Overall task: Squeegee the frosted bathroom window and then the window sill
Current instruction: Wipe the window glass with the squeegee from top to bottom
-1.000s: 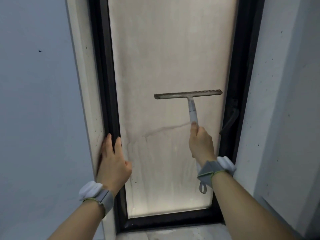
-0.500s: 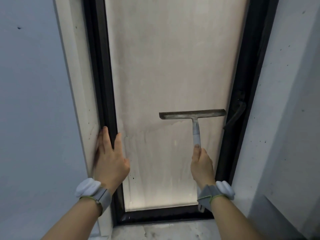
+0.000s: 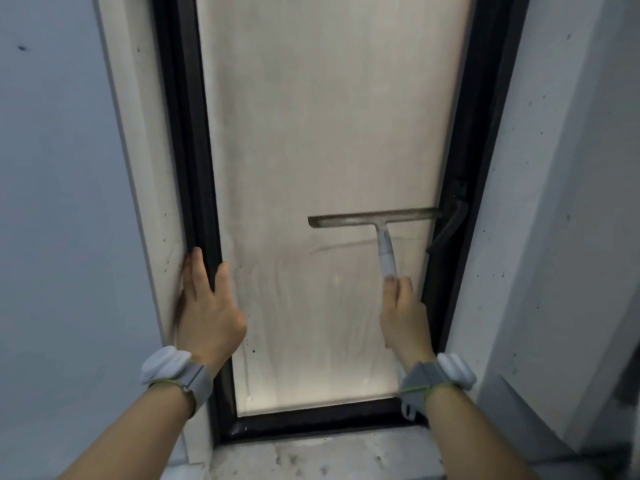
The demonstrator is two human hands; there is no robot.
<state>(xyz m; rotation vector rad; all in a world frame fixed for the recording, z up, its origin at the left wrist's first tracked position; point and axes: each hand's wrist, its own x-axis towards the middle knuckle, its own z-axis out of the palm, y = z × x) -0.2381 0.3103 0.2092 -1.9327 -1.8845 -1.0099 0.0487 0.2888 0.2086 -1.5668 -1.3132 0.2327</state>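
While the tall frosted window (image 3: 329,133) fills the middle of your view inside its black frame (image 3: 183,168), with the grey window sill (image 3: 311,455) lying just below its near edge, your left hand (image 3: 207,313) rests flat against the frame's left side, fingers straight and slightly spread. Your right hand (image 3: 403,317) has its fingers curled round the handle of the squeegee (image 3: 375,220), whose blade lies level against the right half of the glass, its right tip just beside the black window handle (image 3: 450,223), and each wrist wears a grey wristband (image 3: 187,375)
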